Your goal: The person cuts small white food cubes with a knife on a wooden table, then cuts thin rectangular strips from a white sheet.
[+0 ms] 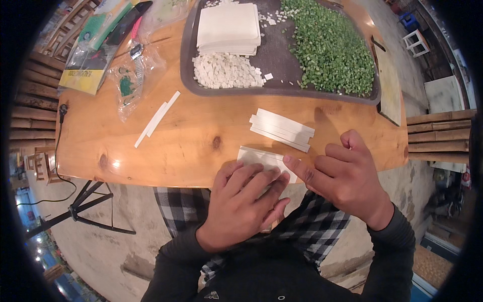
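Observation:
My left hand (245, 200) lies palm down with its fingertips on a stack of white sheets cut into strips (260, 156) at the table's near edge. The index fingertip of my right hand (339, 173) touches the right part of that stack, its other fingers curled; whether it holds anything cannot be told. Just beyond lies a bundle of white strips (282, 130), side by side. A few more strips (157, 119) lie slanted farther left. On the dark tray stand a pile of square white sheets (228, 28), a heap of small white squares (226, 71) and chopped green vegetable (334, 49).
The dark tray's rim (279, 94) spans the far side of the wooden table (203, 132). A wristwatch (136, 51) and plastic packaging (126, 85) lie at left, near a printed bag (85, 75). A board (388, 87) stands right of the tray. A black plug (63, 109) lies at the left edge.

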Motion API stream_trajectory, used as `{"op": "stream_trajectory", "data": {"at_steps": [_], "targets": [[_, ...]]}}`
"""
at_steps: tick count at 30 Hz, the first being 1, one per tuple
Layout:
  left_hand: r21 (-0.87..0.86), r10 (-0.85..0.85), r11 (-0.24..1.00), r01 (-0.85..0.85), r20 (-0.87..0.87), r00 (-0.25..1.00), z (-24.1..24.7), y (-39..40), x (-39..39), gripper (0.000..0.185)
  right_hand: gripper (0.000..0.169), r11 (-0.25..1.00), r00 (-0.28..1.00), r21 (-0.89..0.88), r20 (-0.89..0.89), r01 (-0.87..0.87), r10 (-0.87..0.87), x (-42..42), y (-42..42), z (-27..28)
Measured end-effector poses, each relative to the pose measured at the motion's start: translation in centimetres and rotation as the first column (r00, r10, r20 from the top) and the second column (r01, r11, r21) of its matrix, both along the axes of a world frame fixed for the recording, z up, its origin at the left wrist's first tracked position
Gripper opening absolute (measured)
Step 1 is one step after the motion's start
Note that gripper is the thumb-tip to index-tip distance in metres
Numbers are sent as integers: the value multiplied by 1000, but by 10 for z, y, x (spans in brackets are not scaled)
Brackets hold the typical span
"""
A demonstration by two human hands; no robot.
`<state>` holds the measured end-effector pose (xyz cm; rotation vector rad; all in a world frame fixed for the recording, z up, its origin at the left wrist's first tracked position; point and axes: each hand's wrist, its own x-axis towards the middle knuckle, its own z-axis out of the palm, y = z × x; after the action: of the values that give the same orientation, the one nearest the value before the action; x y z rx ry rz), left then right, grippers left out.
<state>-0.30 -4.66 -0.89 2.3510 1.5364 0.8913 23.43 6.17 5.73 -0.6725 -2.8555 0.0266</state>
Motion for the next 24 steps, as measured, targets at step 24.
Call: {"op": "stream_trajectory", "data": {"at_steps": [24], "targets": [[-19, 13, 1000, -13, -5, 1000, 1, 1, 1, 47, 57, 999, 1000, 15, -1, 29, -29, 22, -5, -6]]}}
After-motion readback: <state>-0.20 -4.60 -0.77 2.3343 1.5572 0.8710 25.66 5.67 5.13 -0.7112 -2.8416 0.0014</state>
